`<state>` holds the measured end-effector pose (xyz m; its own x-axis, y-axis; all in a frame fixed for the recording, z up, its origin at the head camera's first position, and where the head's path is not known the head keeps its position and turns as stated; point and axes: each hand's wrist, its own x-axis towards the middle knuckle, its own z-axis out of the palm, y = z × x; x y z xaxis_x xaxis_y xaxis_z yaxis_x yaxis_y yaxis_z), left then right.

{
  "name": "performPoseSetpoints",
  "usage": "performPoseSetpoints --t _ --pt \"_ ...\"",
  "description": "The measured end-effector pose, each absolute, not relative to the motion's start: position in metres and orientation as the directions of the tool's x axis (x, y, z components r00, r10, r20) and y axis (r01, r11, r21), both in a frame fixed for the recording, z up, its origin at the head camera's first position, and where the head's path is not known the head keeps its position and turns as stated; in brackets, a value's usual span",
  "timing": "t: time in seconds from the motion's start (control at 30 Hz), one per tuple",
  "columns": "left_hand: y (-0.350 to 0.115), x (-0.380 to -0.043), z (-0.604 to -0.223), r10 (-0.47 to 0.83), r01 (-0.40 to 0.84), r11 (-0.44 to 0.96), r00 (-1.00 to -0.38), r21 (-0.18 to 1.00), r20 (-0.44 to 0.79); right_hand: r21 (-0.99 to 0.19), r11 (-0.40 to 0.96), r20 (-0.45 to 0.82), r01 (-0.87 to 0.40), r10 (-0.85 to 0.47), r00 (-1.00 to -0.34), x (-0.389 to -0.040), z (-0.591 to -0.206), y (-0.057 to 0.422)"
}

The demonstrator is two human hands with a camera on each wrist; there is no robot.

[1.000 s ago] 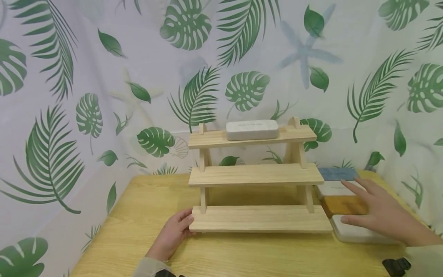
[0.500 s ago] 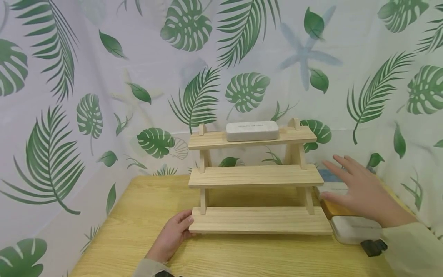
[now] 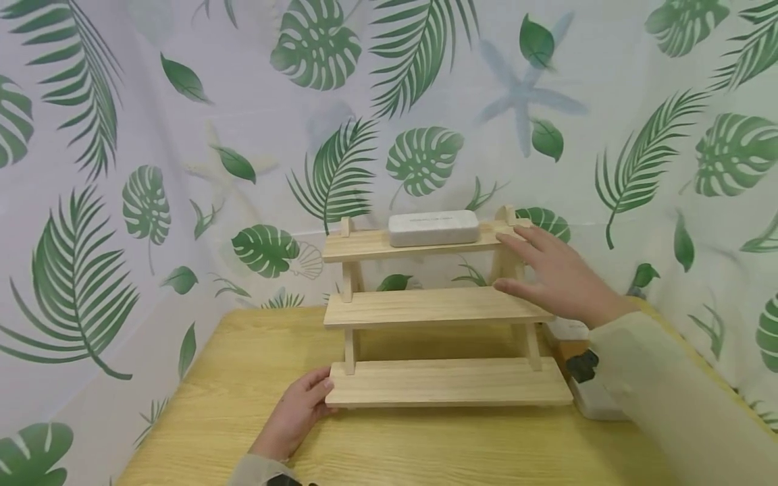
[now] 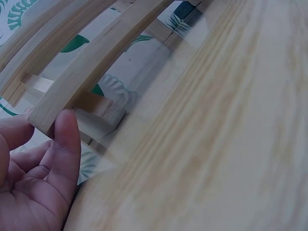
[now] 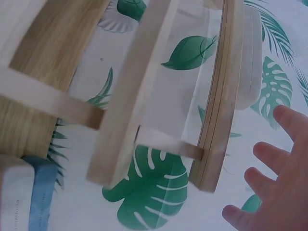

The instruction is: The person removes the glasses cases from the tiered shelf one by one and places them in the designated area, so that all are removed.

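Observation:
A three-tier wooden display stand (image 3: 450,383) rises in steps on the table. Its top shelf carries a white rounded case (image 3: 433,228) with faint lettering. My left hand (image 3: 299,410) grips the left end of the lowest shelf; in the left wrist view, thumb and fingers pinch the corner of the board (image 4: 62,103). My right hand (image 3: 550,273), its fingers spread, is held up at the right side of the stand, overlapping the ends of the upper two shelves. In the right wrist view that hand (image 5: 279,178) holds nothing and appears beside the top shelf (image 5: 216,120).
Right of the stand lie several flat cases: a white case (image 3: 598,401) in front, an orange case (image 3: 560,349) behind it, and a blue case (image 5: 42,192) farther back. My right sleeve (image 3: 662,385) partly hides them. A leaf-print cloth (image 3: 255,88) hangs behind and around.
My right hand has moved left and up from over the cases on the right to the stand's upper shelves. The left hand keeps its grip. The view has shifted slightly.

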<state>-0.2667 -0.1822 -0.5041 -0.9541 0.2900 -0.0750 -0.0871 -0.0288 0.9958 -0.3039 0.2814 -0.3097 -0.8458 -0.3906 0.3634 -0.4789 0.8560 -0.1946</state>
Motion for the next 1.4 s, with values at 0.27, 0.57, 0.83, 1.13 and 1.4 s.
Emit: performPoseSetpoints --t 0.27,0.57,0.83,1.13,1.4 --pt "-0.182 -0.268 -0.504 0.274 -0.079 -0.017 -0.959 0.997 -0.071 -0.238 0.855 0.339 -0.461 -0.371 -0.864 -0.335 -0.293 0.255" --pt "-0.180 -0.266 -0.505 0.249 -0.085 -0.030 -0.966 0.996 -0.074 -0.183 0.876 0.302 -0.447 -0.382 -0.873 -0.359 -0.279 0.229" --pt "-0.181 -0.267 -0.505 0.249 -0.083 -0.029 -0.966 0.996 -0.073 -0.182 0.868 0.320 -0.463 -0.393 -0.862 -0.375 -0.269 0.217" --pt "-0.181 -0.267 -0.507 0.272 -0.096 -0.043 -0.959 0.994 -0.081 -0.227 0.864 0.317 -0.449 -0.371 -0.873 -0.390 -0.279 0.203" --pt "-0.182 -0.270 -0.506 0.272 -0.090 -0.043 -0.959 0.995 -0.075 -0.171 0.885 0.312 -0.433 -0.368 -0.876 -0.402 -0.279 0.195"
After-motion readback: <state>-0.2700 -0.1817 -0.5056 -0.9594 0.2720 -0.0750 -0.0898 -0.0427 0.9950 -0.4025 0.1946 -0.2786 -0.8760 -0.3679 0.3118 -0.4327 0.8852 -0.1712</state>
